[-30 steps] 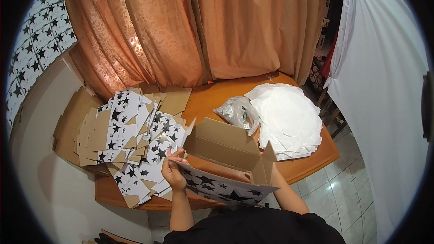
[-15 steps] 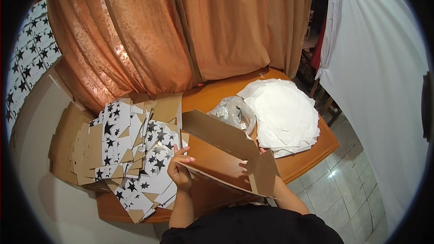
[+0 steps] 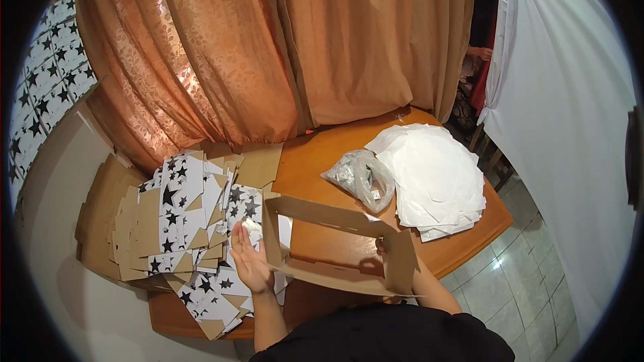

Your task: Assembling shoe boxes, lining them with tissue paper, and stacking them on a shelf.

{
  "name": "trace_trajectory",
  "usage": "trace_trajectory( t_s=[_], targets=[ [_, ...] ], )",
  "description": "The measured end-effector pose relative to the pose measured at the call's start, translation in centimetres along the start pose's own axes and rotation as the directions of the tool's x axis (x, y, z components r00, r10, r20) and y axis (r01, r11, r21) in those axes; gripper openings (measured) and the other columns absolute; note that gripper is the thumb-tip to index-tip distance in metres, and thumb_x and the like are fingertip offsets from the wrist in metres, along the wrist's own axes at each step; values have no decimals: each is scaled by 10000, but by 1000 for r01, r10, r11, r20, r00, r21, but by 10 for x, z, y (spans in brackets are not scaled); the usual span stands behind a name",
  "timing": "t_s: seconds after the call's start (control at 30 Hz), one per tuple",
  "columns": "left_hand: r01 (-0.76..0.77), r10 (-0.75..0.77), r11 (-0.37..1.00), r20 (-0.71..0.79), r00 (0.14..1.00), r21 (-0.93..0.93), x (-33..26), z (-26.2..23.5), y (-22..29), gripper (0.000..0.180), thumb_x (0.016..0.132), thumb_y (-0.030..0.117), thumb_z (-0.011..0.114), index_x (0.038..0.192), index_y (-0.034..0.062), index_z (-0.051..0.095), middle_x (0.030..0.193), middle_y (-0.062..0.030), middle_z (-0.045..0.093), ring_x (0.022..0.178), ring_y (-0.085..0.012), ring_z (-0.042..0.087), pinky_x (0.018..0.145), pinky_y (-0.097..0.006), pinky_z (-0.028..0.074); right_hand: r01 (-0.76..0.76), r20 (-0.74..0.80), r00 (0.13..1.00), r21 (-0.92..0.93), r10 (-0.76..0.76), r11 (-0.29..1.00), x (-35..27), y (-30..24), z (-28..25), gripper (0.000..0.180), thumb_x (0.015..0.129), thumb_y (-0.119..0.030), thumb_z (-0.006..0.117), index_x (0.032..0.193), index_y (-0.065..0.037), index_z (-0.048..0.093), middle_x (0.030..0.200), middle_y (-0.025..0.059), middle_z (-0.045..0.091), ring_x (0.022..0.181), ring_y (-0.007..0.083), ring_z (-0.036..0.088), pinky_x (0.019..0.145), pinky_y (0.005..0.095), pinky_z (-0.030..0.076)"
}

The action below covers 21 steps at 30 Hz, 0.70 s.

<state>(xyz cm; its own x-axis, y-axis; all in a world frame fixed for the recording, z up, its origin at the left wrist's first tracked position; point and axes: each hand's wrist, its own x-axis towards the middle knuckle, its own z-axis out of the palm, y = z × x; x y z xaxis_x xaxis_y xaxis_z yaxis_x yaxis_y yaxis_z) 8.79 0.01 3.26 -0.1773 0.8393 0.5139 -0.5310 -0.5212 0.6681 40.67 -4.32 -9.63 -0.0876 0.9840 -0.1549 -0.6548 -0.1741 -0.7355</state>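
A brown cardboard box frame (image 3: 335, 275) is held up over the table, its walls folded up and the tabletop showing through its open middle. My left hand (image 3: 251, 261) is beside the frame's left wall, palm showing and fingers stretched out; whether it touches the wall I cannot tell. At the right wall, fingertips of my right hand (image 3: 382, 246) show on the inner side, gripping the cardboard, while the rest of that hand is hidden behind the wall. Star-printed cardboard pieces (image 3: 181, 211) are heaped left of my left hand.
On the wooden table (image 3: 312, 161) lie a clear plastic bag (image 3: 362, 177) with small things inside and a pile of white sheets (image 3: 436, 174). Orange curtains (image 3: 355, 40) hang behind, a white cloth (image 3: 557, 107) at right. Star-printed boxes (image 3: 50, 80) are stacked far left. Another person's hand (image 3: 479, 52) shows beyond.
The frame's left and far walls have come upright, and it now looks squarer. My left hand has let go of the near edge and opened beside the left wall. The view has shifted slightly.
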Motion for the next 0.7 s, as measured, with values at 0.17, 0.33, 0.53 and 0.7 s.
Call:
trace_trajectory(
  t_s=[0.17,0.33,0.53,0.7],
  targets=[
    [697,-696,717,-30,717,33,-2,-89,-28,497,966,392,355,1329,54,386,1355,-119,393,1214,-232,422,988,-342,377,8,-123,992,-135,-25,991,-3,-23,54,300,834,-141,487,1071,10,590,790,32,589,729,106,564,648,218,454],
    [777,-768,624,-251,589,-86,-17,-81,-47,463,948,408,419,1231,50,497,1107,-77,602,984,-233,589,847,-307,473,-4,-134,991,-101,-9,995,2,-26,46,349,822,-147,475,1102,52,538,825,74,621,714,124,599,638,234,508],
    [506,-551,609,-134,824,610,-15,-118,-109,502,940,437,409,1235,42,504,1149,-94,585,1032,-221,568,893,-306,441,59,-81,995,-62,-64,996,8,-41,34,415,790,-143,457,1146,72,476,777,90,603,732,152,593,645,243,507],
    [608,-632,618,-146,761,499,-28,-110,-104,506,935,444,412,1227,42,509,1140,-95,590,1020,-219,573,883,-308,447,193,-183,969,125,-168,973,3,-35,30,353,742,-79,429,1061,37,524,891,124,590,682,144,585,629,246,489]
  ],
)
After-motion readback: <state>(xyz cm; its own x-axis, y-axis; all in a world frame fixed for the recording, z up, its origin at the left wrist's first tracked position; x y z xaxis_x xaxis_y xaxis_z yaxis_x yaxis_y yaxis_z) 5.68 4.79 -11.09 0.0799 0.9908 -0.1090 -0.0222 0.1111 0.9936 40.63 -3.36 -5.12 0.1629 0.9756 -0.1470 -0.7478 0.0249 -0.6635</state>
